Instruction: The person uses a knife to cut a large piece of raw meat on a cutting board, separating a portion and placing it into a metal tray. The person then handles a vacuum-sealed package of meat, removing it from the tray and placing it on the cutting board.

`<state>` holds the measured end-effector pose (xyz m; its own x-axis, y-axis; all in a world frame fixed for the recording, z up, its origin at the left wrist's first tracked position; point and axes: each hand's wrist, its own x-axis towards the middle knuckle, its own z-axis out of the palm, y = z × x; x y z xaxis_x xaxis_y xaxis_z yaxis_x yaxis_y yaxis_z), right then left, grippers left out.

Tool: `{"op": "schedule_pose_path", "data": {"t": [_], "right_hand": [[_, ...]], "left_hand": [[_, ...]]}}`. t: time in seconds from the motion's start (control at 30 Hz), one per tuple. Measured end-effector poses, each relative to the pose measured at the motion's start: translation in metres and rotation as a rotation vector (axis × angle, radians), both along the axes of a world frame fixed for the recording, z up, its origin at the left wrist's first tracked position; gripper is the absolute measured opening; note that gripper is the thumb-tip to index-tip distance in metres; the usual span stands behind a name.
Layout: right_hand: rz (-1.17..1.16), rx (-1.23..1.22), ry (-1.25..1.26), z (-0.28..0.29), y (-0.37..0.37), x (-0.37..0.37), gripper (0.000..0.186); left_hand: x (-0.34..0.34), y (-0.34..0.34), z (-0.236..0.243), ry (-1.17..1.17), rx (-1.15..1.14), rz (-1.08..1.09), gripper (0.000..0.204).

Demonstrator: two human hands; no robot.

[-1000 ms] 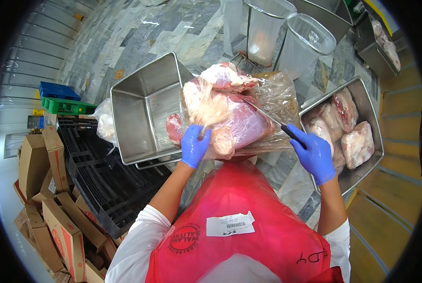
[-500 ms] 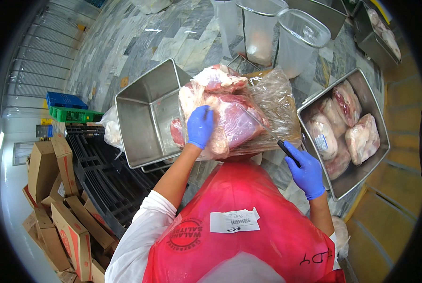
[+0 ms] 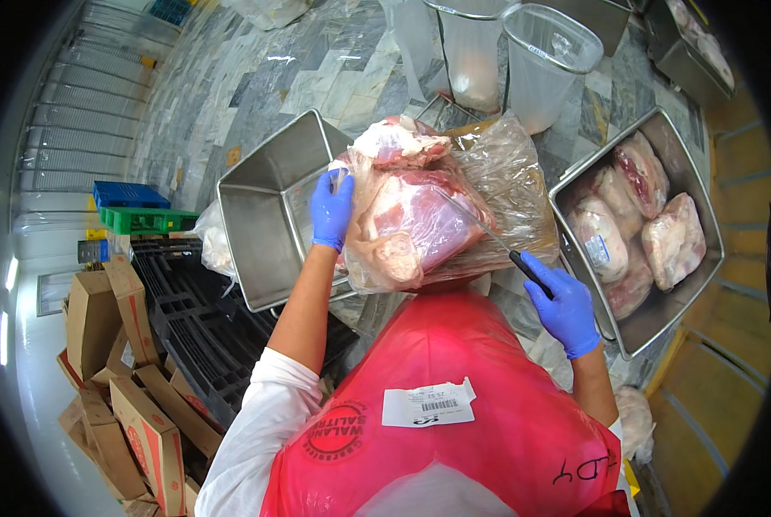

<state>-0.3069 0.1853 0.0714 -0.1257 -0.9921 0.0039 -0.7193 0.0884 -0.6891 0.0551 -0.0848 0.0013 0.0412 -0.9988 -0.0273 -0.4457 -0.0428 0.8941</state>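
Note:
A large piece of raw meat (image 3: pixel 424 220), red with pale fat, lies on clear plastic wrap (image 3: pixel 510 194) spread over a cardboard box in front of me. A smaller fatty piece (image 3: pixel 398 142) adjoins its far side. My left hand (image 3: pixel 331 208), in a blue glove, is closed at the left edge of the wrap, pinching it beside the meat. My right hand (image 3: pixel 565 303), also blue-gloved, grips the black handle of a knife (image 3: pixel 480 226). Its thin blade points up and left, lying over the meat's right part. Whether the tip touches the meat is unclear.
A steel tub (image 3: pixel 269 202) stands to the left. Another steel tub (image 3: pixel 715 250) at right holds several meat pieces (image 3: pixel 674 243). Clear bins (image 3: pixel 549 65) stand beyond the box. A black pallet (image 3: pixel 200 319) and cardboard boxes (image 3: pixel 149 431) fill the lower left.
My left hand has moved left and slightly up, off the meat's top to the edge of the wrap. The small red piece at the left is mostly hidden. The knife stays over the meat.

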Motion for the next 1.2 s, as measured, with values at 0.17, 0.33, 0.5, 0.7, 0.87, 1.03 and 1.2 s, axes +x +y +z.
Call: {"op": "schedule_pose_path", "data": {"t": [0.17, 0.33, 0.5, 0.7, 0.87, 1.03, 1.2], "right_hand": [[-0.005, -0.009, 0.039, 0.003, -0.002, 0.001, 0.047], [-0.021, -0.095, 0.091, 0.002, -0.023, -0.009, 0.044], [0.122, -0.162, 0.245, 0.003, -0.081, -0.023, 0.034], [0.269, -0.195, 0.295, 0.008, -0.138, -0.019, 0.032], [0.164, -0.051, 0.445, -0.002, -0.112, 0.030, 0.032], [0.129, -0.053, 0.253, -0.002, -0.109, 0.010, 0.035], [0.209, -0.062, 0.250, 0.055, -0.130, -0.012, 0.028]], "left_hand": [[-0.021, 0.020, 0.002, -0.604, -0.196, -0.248, 0.066], [-0.024, 0.004, 0.000, -0.747, -0.173, -0.277, 0.048], [-0.028, -0.012, -0.008, -0.797, -0.202, -0.227, 0.038], [-0.026, -0.015, -0.026, -0.704, -0.204, -0.068, 0.038], [-0.006, -0.033, -0.041, -0.397, -0.099, -0.040, 0.035], [-0.032, -0.012, -0.025, -0.346, -0.235, -0.105, 0.034], [-0.023, -0.013, -0.028, -0.470, -0.284, -0.211, 0.024]]}}
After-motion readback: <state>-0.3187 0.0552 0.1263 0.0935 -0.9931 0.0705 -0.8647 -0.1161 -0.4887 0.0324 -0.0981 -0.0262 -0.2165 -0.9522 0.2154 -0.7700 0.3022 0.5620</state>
